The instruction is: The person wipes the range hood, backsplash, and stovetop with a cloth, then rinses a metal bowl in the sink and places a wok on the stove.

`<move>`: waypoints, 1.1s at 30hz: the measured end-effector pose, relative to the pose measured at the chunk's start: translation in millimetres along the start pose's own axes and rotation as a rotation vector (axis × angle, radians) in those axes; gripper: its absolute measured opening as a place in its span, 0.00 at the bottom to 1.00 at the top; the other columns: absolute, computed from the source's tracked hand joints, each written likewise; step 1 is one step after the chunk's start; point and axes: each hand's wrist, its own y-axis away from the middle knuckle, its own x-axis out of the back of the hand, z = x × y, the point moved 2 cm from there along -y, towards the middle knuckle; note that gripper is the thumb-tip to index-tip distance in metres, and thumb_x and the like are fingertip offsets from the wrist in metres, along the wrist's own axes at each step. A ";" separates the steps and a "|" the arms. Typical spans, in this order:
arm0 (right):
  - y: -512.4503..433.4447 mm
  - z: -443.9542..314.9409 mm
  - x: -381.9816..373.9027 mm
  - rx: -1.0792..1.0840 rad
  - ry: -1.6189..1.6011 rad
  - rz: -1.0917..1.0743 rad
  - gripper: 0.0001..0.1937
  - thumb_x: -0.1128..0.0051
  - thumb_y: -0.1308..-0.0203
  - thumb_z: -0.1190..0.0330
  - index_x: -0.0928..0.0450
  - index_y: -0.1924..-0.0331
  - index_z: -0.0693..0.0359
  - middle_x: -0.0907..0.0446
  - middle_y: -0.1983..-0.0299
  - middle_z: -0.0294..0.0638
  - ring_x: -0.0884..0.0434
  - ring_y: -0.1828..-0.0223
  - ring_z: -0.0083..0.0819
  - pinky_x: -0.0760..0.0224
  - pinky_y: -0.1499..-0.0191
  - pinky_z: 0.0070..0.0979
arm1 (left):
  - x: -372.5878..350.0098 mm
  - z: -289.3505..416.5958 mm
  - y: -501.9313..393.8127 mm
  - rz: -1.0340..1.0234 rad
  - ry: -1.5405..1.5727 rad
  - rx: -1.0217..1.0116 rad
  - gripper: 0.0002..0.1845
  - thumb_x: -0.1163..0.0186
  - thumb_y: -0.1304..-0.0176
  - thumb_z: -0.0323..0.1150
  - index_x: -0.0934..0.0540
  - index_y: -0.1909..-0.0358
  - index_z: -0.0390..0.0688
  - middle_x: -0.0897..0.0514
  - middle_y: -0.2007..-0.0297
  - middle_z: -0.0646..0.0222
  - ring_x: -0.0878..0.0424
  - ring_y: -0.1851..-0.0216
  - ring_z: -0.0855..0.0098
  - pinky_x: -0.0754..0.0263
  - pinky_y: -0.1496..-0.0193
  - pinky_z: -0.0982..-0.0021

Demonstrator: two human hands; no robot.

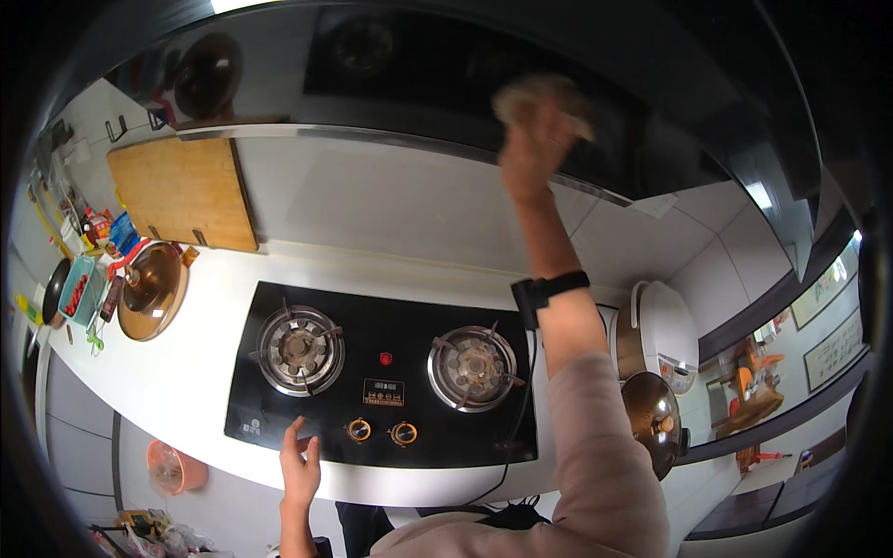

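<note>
My right hand point(534, 150) is raised to the dark glossy front of a range hood point(411, 91), pressing a light cloth point(541, 97) against it; hand and cloth are blurred. Below lies a black two-burner gas hob point(385, 328) set in a white countertop point(202, 349). My left hand point(300, 460) is near the hob's front left edge, fingers apart, with nothing in it. The burners point(298, 349) carry metal pan supports and hold no pots. A black band is on my right wrist.
A wooden cutting board point(185, 192) leans on the wall at left, near a glass lid point(150, 293) and a teal basket point(80, 289). At right stand a white rice cooker point(663, 331) and a lidded pan point(652, 418). A pink bin point(178, 467) is on the floor.
</note>
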 end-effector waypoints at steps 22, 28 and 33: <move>34.4 -142.9 202.3 -1.161 -1.572 -0.808 0.12 0.55 0.30 0.70 0.26 0.52 0.71 0.21 0.61 0.36 0.25 0.60 0.19 0.32 0.53 0.18 | -45.7 171.7 -41.0 -0.228 0.333 -0.345 0.13 0.33 0.42 0.34 0.23 0.62 0.37 0.22 0.69 0.75 0.27 0.65 0.83 0.32 0.58 0.80; 43.0 -123.6 213.1 -1.163 -1.519 -0.821 0.11 0.54 0.30 0.70 0.25 0.55 0.71 0.20 0.64 0.36 0.25 0.63 0.17 0.32 0.57 0.18 | -46.2 160.2 -38.1 -0.312 0.484 -0.241 0.09 0.41 0.34 0.33 0.29 0.68 0.41 0.27 0.75 0.79 0.33 0.72 0.87 0.38 0.68 0.82; 53.3 -117.9 216.6 -1.309 -1.579 -0.792 0.12 0.54 0.30 0.69 0.25 0.55 0.71 0.20 0.65 0.37 0.25 0.63 0.17 0.31 0.56 0.19 | -49.4 162.7 -38.1 -0.369 0.546 -0.228 0.10 0.43 0.32 0.36 0.31 0.66 0.42 0.27 0.75 0.80 0.34 0.74 0.88 0.39 0.71 0.84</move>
